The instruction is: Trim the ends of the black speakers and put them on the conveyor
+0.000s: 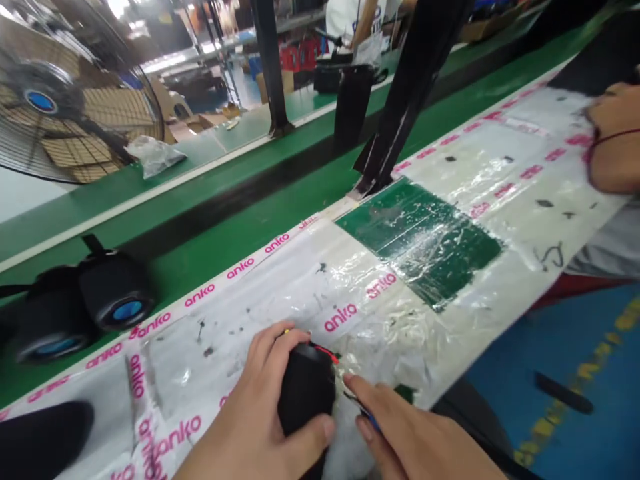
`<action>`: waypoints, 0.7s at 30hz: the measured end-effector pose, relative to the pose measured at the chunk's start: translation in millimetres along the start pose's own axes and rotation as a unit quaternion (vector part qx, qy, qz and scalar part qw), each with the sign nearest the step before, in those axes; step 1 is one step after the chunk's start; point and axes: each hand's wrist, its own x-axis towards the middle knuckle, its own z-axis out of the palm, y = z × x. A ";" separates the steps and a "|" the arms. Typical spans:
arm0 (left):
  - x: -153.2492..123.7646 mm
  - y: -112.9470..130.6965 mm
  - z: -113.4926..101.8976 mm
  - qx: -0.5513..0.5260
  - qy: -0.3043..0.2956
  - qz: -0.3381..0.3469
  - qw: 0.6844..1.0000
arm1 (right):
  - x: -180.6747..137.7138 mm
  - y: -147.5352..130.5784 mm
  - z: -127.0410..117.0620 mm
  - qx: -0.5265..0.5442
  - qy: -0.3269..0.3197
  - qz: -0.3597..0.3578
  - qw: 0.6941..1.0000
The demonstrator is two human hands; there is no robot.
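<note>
A rounded black piece [306,390] lies under my left hand [273,407], which is closed round it with the thumb on the near side and fingers over the far edge. A thin red strip [327,353] shows along that far edge. Just to the right, my right hand [395,423] is closed with the index finger reaching toward the red strip. Something small with a blue part [371,421] shows beneath its fingers, mostly hidden, so its kind is unclear. Both hands are over a work surface [270,287] covered in clear film and pink "anko" tape.
Black rounded items with blue centres [117,293] sit on the green conveyor [200,230] at left. A dark post [405,100] rises at the table's far edge. Another person's hand [617,137] rests at far right. A large fan [65,100] stands at upper left.
</note>
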 end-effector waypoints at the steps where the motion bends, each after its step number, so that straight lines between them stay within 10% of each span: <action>1: -1.1 0.5 -0.9 -0.002 0.001 -0.003 1.000 | 4.3 -3.1 -4.9 -0.010 0.009 -0.002 1.000; 21: 3.0 -1.9 -12.1 -0.029 -0.041 0.006 0.999 | 17.3 -12.5 -12.5 -0.025 -0.015 0.004 1.000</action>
